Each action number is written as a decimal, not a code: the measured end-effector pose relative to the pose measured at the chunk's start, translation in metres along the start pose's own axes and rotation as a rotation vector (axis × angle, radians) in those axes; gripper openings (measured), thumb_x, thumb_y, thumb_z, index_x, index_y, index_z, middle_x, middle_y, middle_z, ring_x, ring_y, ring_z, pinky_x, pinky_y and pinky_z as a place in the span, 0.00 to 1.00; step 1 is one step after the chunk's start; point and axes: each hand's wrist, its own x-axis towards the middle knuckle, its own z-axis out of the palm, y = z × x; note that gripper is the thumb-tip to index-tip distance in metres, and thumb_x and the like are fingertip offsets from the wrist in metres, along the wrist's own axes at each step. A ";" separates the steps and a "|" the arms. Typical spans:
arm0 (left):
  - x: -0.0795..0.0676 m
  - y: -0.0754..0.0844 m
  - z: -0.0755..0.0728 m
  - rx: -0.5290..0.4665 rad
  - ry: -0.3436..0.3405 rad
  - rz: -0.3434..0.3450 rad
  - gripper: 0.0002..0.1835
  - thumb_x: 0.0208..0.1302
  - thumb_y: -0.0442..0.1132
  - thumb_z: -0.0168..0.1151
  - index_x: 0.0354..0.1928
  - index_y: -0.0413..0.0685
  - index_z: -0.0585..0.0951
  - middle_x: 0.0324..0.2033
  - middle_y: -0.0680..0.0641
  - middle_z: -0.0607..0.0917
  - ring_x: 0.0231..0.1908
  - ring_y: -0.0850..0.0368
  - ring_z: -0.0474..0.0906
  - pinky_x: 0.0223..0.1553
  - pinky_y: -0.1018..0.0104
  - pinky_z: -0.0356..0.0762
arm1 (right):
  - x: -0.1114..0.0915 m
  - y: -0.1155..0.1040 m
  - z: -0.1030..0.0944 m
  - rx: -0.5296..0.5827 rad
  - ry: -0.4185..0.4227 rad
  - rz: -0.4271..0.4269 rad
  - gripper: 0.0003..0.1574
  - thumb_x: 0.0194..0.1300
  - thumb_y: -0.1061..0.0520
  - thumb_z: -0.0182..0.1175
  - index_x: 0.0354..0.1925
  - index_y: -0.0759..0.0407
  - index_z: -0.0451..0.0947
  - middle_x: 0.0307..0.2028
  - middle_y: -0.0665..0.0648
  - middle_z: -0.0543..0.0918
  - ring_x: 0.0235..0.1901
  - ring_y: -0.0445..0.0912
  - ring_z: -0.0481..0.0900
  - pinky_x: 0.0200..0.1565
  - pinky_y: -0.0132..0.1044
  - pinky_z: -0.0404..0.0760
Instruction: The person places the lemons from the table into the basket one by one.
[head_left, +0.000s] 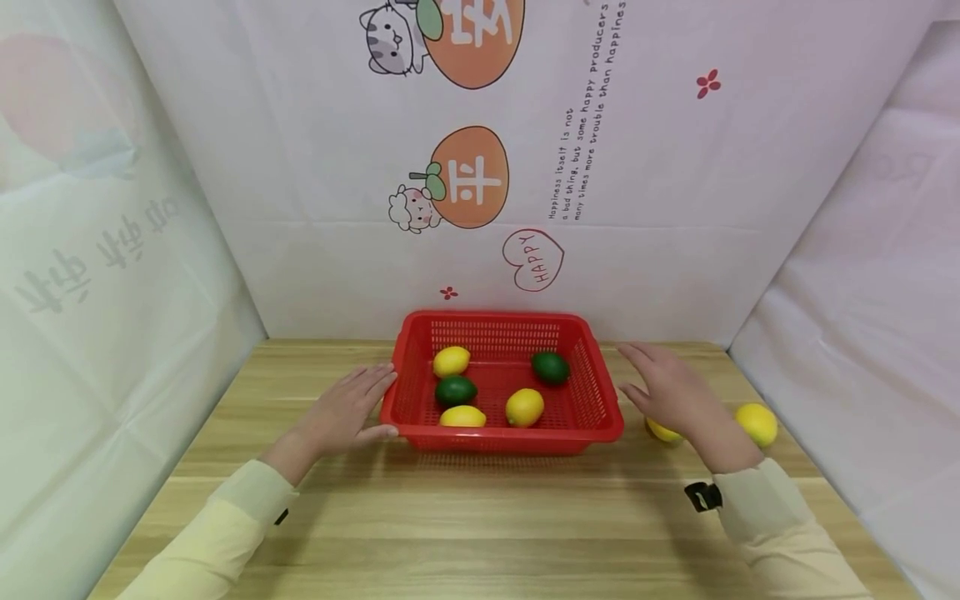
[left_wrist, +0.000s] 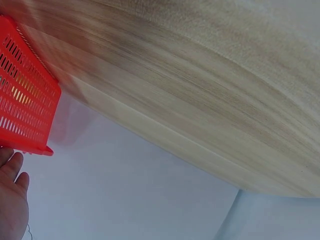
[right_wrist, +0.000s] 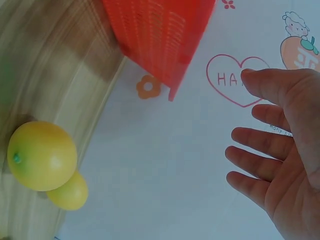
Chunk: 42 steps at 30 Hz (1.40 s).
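A red plastic basket (head_left: 491,440) with slotted walls stands on the wooden table, near the back wall. Inside it lie several yellow lemons (head_left: 524,407) and two dark green, lemon-shaped fruits (head_left: 551,367). My left hand (head_left: 341,412) is at the basket's left side, with extended fingertips right at the rim; the left wrist view shows those fingers (left_wrist: 15,165) just beneath the rim. To the right of the basket, my right hand (head_left: 667,387) hovers apart from it, fingers spread and nothing held. Below that hand sits a yellow fruit (head_left: 663,431), partly hidden by it.
Another yellow fruit (head_left: 757,424) rests on the table (head_left: 480,533), right of my right wrist. White printed sheets form the back wall (head_left: 637,275) and both side walls, close around the table's edges.
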 end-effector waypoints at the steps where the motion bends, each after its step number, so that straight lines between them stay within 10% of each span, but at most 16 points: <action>1: 0.000 0.000 0.000 0.000 0.003 0.001 0.47 0.63 0.67 0.54 0.70 0.36 0.64 0.69 0.39 0.65 0.69 0.44 0.58 0.69 0.48 0.54 | -0.001 0.001 0.000 0.005 -0.004 0.010 0.36 0.61 0.59 0.67 0.63 0.71 0.67 0.57 0.72 0.74 0.55 0.65 0.73 0.53 0.60 0.75; 42: -0.001 0.001 -0.002 0.003 -0.014 -0.009 0.48 0.63 0.68 0.52 0.71 0.36 0.63 0.70 0.39 0.64 0.70 0.44 0.57 0.68 0.47 0.56 | -0.030 0.058 0.056 0.092 -0.241 0.307 0.40 0.65 0.52 0.62 0.66 0.74 0.61 0.58 0.78 0.71 0.56 0.71 0.70 0.54 0.65 0.70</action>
